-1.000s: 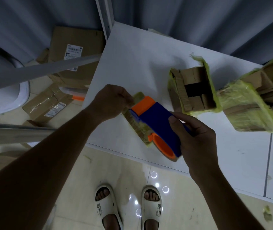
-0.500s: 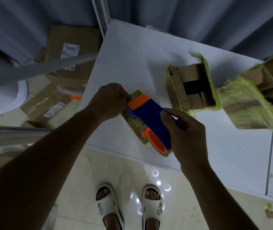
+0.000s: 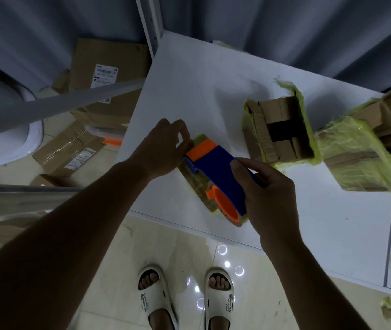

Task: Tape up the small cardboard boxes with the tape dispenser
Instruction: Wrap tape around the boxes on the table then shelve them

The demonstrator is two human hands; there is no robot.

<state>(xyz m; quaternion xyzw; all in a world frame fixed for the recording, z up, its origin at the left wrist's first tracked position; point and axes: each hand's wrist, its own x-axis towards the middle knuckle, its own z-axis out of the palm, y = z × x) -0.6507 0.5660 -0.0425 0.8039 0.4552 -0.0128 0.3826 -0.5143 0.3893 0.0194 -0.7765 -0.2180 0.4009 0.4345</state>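
Dispenser [image 3: 216, 177] at mid frame, over small box [image 3: 195, 189] on table [image 3: 204, 91]. Held in curled fingers of right hand [image 3: 268, 198]. Tape end pinched by left hand [image 3: 163, 148]. Might have stuck crooked or torn if pulled sideways.

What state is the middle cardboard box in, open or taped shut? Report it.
Open. The middle cardboard box shows a dark gap between its flaps, with yellowish tape only around its sides.
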